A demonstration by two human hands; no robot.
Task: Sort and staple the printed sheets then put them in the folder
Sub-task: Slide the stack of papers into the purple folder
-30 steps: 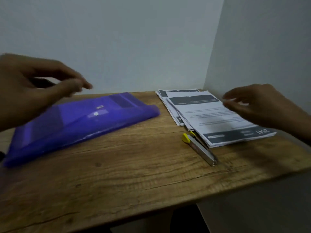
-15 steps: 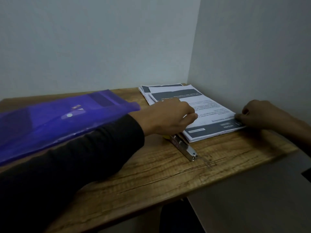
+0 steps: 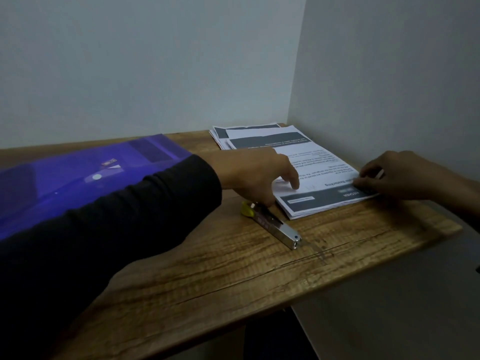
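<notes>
Head view: your stack of white printed sheets with dark grey header bands [image 3: 306,175] lies at the far right corner of the wood-grain worktop [image 3: 233,268], long axis running from the near edge back toward the wall corner, slightly fanned at the far end. Your left hand [image 3: 259,175] reaches across from the left, forefinger pressing down on the top sheet near its near-left corner, other fingers loosely bent and gripping nothing. Your right hand [image 3: 397,175] sits at the stack's near-right corner, fingertips pinching the edge of the top sheets.

Key relation: both hands bracket the stack's near short edge, left on top, right at the corner. Right hand is better placed to lift a sheet; that is my judgement.

Slim chrome stapler with yellow end [image 3: 272,222] lies on the worktop just beside the stack's near-left corner, under your left hand, axis diagonal toward you. Translucent purple plastic folder [image 3: 85,175] lies well apart to the left, flap shut as far as I can tell.

Hidden: how many sheets the right hand holds; print too blurred to read; folder's near edge behind your dark sleeve [image 3: 117,242].
</notes>
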